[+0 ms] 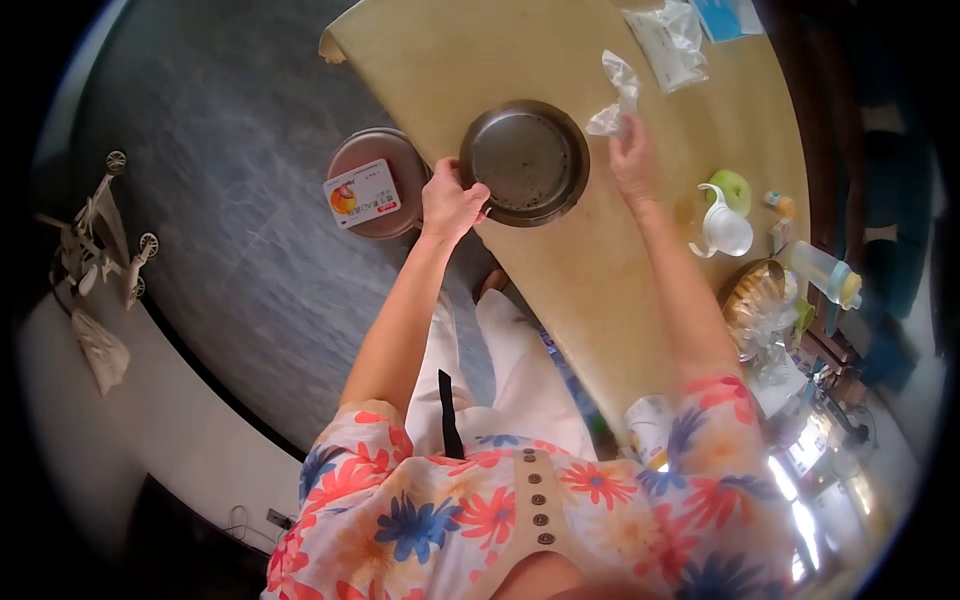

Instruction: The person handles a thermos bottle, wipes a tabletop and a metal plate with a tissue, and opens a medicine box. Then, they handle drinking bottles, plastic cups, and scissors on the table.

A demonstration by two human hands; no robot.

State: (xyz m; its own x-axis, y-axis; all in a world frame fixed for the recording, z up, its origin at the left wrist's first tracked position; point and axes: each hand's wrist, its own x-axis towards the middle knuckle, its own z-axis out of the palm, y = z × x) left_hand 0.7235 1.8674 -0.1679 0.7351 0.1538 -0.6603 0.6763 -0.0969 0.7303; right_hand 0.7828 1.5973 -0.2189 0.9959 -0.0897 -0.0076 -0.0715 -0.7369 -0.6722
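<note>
My left hand [456,203] grips the near left rim of a round dark metal pan [526,160], its fingers closed on the edge. The pan is at the left edge of the tabletop, and its inside looks bare with a few specks. Over the table to the right of the pan, my right hand [631,160] holds a crumpled white tissue [615,95] pinched at its lower end. The tissue stands up beyond the fingers, apart from the pan.
Beside the table, a round stool [385,228] bears a white box [361,194]. On the right stand a green apple [735,188], a white cup-like piece [727,232], a bottle [815,270] and a basket [745,300]. A plastic packet [668,45] lies at the far side.
</note>
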